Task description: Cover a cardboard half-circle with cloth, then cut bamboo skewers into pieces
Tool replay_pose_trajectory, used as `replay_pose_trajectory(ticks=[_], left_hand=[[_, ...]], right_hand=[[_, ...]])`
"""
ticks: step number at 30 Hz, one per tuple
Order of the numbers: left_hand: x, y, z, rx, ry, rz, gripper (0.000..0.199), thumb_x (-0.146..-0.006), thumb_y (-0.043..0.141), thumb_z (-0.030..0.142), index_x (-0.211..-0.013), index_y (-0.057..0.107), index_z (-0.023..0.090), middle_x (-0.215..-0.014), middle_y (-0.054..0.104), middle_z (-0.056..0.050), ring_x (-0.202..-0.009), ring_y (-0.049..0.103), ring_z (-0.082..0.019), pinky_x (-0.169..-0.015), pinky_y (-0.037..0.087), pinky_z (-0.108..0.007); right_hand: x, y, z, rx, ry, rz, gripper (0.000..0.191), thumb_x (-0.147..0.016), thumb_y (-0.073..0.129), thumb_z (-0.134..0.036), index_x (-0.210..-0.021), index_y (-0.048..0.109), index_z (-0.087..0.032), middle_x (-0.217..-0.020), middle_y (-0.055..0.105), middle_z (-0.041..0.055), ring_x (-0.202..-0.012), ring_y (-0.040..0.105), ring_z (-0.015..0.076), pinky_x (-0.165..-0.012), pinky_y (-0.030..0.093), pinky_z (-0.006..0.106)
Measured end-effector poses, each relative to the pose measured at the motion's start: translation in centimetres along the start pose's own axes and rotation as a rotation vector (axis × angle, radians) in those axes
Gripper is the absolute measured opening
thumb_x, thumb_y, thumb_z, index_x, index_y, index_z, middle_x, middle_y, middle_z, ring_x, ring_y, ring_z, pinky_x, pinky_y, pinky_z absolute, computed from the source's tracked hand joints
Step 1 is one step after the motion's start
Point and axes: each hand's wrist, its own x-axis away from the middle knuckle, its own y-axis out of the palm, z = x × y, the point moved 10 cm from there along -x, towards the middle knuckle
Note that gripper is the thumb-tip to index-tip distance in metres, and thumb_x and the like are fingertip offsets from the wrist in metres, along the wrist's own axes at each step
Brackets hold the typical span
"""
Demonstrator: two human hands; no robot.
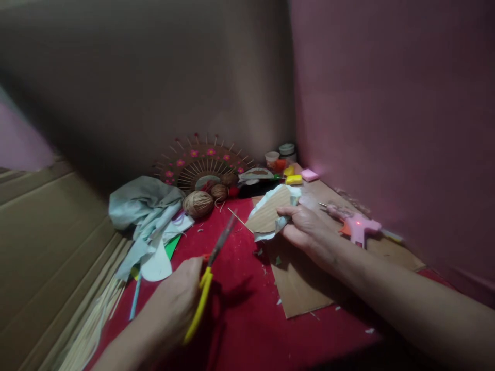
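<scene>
The left hand [185,283] is curled around the yellow handle of the scissors [209,275], whose blades point up and away from the person. The right hand [299,225] has the thumb on top and the fingers underneath, and it pinches a piece of cardboard [269,211] with pale cloth [265,236] sticking out along its edge. This piece is held above the red counter [247,263], near the corner of a flat cardboard sheet [299,296]. The blades are blurred, so I cannot say surely whether they are parted; they seem to stand apart from the cloth. I judge that the step in hand is the trimming of this cloth, because small scraps lie on the counter. A next cut would call for the right hand to hold the piece steady, its loose edge turned toward the blades, with the fingertips well away from them.
</scene>
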Motion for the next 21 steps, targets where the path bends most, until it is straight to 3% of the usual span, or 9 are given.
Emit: replay_pose_trajectory(ticks=[3, 7, 13, 18, 21], left_hand=[[-0.4, 1.1, 3.2, -0.115, 0.006, -0.080, 0.024, -0.082, 0.041, 0.032, -0.096, 0.051, 0.016, -0.090, 0.062, -0.017, -0.077, 0.060, -0.028, -0.071, 0.044, -0.039], [-0.9, 2.5, 5.6, -0.258, 0.035, -0.187, 0.025, -0.081, 0.040, 0.027, -0.092, 0.057, 0.013, -0.088, 0.064, -0.018, -0.073, 0.061, -0.030, -0.077, 0.043, -0.048], [-1.5, 3.0, 6.4, -0.330, 0.033, -0.190, 0.053, -0.078, 0.042, 0.022, -0.125, 0.045, -0.003, -0.094, 0.065, -0.025, -0.084, 0.065, -0.033, -0.087, 0.042, -0.051], [-2.4, 2.9, 7.1, -0.343, 0.024, -0.152, 0.053, -0.081, 0.040, 0.023, -0.125, 0.044, -0.006, -0.093, 0.065, -0.026, -0.081, 0.066, -0.034, -0.085, 0.044, -0.049], [-2.8, 3.1, 7.5, -0.336, 0.016, -0.152, 0.045, -0.082, 0.038, 0.021, -0.119, 0.049, -0.002, -0.095, 0.065, -0.026, -0.077, 0.066, -0.033, -0.076, 0.048, -0.047]], right_hand=[[0.2, -0.4, 0.5, -0.064, 0.065, 0.078, 0.043, -0.062, 0.057, -0.006, -0.101, 0.058, -0.023, -0.082, 0.060, 0.0060, -0.077, 0.061, 0.0218, -0.069, 0.052, 0.042], [0.7, -0.2, 0.3, -0.129, 0.091, 0.140, 0.047, -0.060, 0.056, -0.004, -0.103, 0.057, -0.022, -0.082, 0.060, 0.0057, -0.077, 0.060, 0.0208, -0.069, 0.051, 0.040], [1.0, -0.3, 0.0, -0.181, 0.093, 0.215, 0.041, -0.060, 0.054, 0.001, -0.095, 0.056, -0.022, -0.072, 0.055, 0.0014, -0.068, 0.057, 0.0170, -0.066, 0.051, 0.036], [1.2, -0.7, -0.1, -0.200, 0.108, 0.279, 0.031, -0.061, 0.054, 0.002, -0.080, 0.051, -0.021, -0.067, 0.051, -0.0002, -0.056, 0.049, 0.0115, -0.060, 0.050, 0.031], [1.3, -0.9, 0.0, -0.210, 0.111, 0.316, 0.031, -0.061, 0.054, 0.002, -0.079, 0.049, -0.021, -0.066, 0.050, -0.0014, -0.054, 0.047, 0.0103, -0.059, 0.049, 0.030]])
